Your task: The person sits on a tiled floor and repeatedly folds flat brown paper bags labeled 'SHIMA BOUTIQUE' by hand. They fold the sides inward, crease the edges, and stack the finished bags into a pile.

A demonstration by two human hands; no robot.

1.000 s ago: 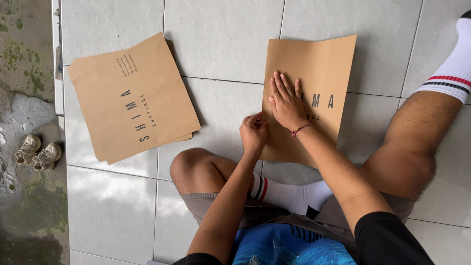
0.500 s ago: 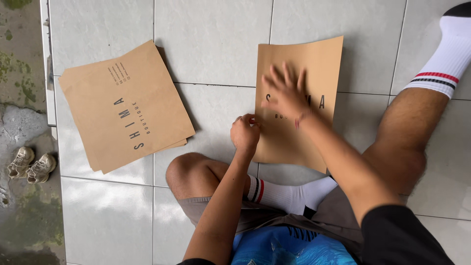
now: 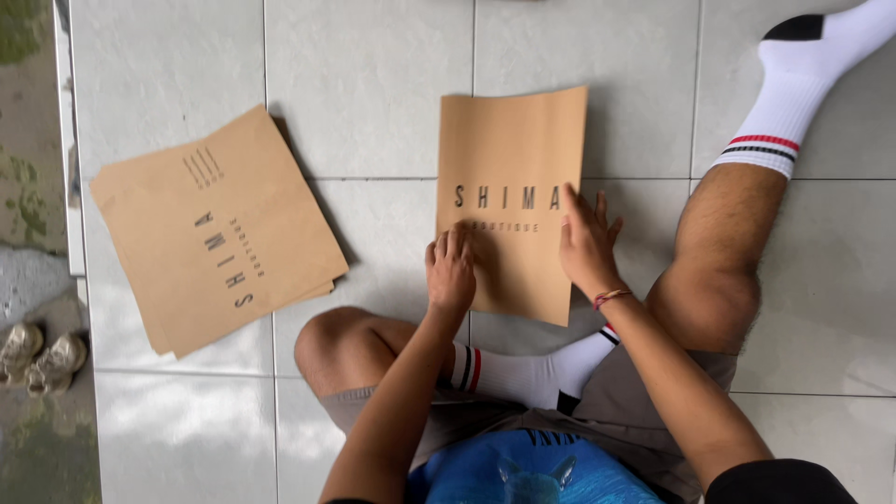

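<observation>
Head view, looking straight down: the person sits on a pale tiled floor [image 3: 373,84] with one knee folded in close and the other leg stretched out to the right in a white striped sock [image 3: 779,112]. Just past the folded knee, both hands lie on a brown paper bag [image 3: 511,140] that lies flat on the tiles, its printed side up and its long edges running away from the person. The left hand [image 3: 451,273] is loosely curled, knuckles up, pressing on the bag's lower left edge; it grasps nothing. The right hand [image 3: 586,245], with a thin cord bracelet at the wrist, is spread flat with fingers splayed along the bag's right edge, pressing down rather than gripping.

Judging by how it lies, this bag is already folded to a narrow flat shape, and the hands seem to be firming its side creases; its far end looks slightly bowed, so the flattening looks not quite finished.

Farther left, well apart from the hands, a stack of flat brown paper sheets [image 3: 215,229] of the same kind lies askew on the tiles, several layers showing at its lower corner. Whether these are finished or waiting, I cannot tell.

At the far left edge, beyond the tiles, a pair of worn shoes [image 3: 37,353] sits on rough ground.
</observation>
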